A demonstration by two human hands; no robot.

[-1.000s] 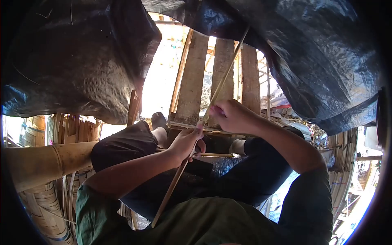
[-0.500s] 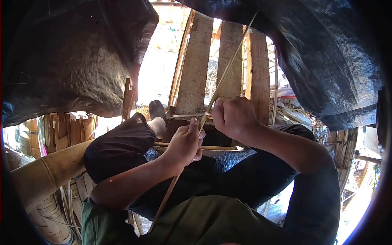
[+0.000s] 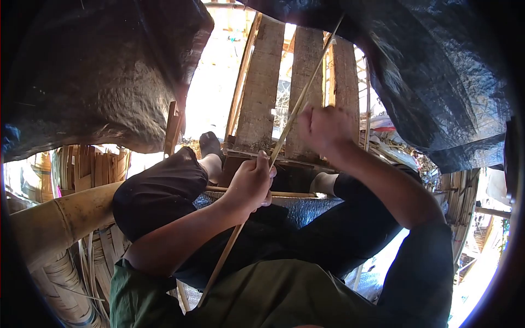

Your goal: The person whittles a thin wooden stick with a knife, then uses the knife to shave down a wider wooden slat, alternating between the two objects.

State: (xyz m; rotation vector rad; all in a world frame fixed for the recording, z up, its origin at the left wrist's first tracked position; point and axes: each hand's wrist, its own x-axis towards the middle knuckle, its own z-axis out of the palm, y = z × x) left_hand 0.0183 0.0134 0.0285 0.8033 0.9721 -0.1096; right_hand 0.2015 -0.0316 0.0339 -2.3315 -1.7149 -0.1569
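Note:
My left hand point(image 3: 249, 186) is closed round a long, thin bamboo strip point(image 3: 298, 104), its thumb lying along the top. The strip slants from beside my torso up to the dark sheeting at the top. Just right of the strip, my right hand point(image 3: 327, 128) is a fist, smeared by motion. A knife blade showed out of this fist half a second ago; now the blade cannot be made out clearly. The strip's lower part point(image 3: 221, 262) passes under my left wrist and over my lap.
Wooden planks point(image 3: 261, 82) stretch away ahead of me. Black plastic sheeting point(image 3: 104, 71) hangs at both sides. A thick bamboo pole point(image 3: 65, 218) is at my left, with woven bamboo point(image 3: 68, 290) below it. A thin stick point(image 3: 284, 194) lies crosswise in front of my lap.
My right hand has moved up and away along the strip, a little to the right. The left hand and the strip have hardly moved.

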